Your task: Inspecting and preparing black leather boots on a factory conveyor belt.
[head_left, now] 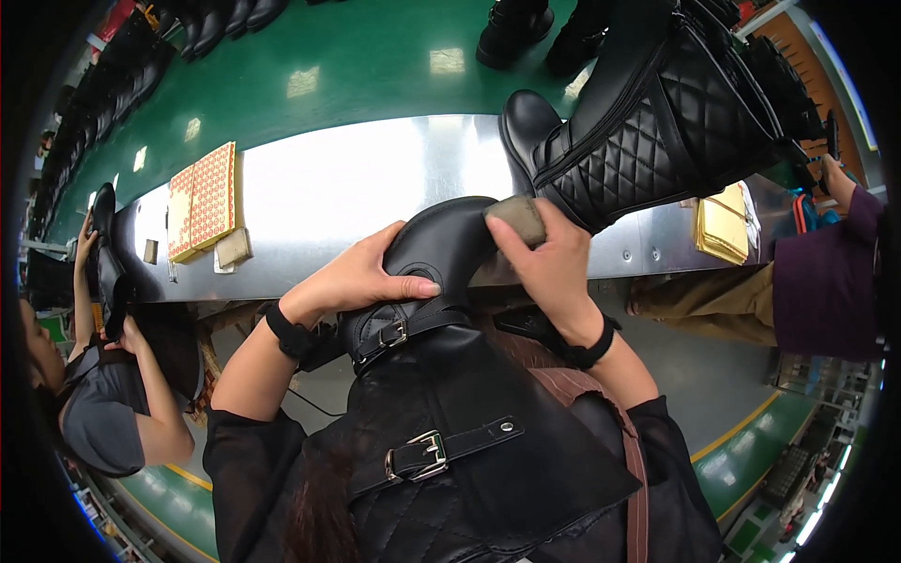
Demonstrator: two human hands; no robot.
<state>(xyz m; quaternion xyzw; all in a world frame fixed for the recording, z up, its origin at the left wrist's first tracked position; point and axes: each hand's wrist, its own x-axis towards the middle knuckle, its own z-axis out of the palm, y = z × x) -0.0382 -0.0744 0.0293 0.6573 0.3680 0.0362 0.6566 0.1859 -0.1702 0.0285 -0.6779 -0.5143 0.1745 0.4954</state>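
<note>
A tall black boot (441, 244) with buckled straps lies across my lap, its toe pointing away from me over the edge of the metal bench. My left hand (361, 272) grips the boot's foot from the left, thumb laid across the instep above the ankle strap. Between the fingers and thumb of my right hand (549, 263) is a worn greyish-brown sponge block (519, 221), held against or just beside the right side of the toe. Whether the block touches the leather I cannot tell. The boot's shaft spreads toward me, with a buckle (419, 457) on its upper strap.
Another black quilted boot (638, 131) stands on the metal bench (375, 155) to the right. A patterned yellow stack (202, 202) and a small block (233, 247) lie left; yellow papers (721, 225) lie right. Co-workers (117, 403) flank me. Beyond runs a green surface (375, 56) with boots.
</note>
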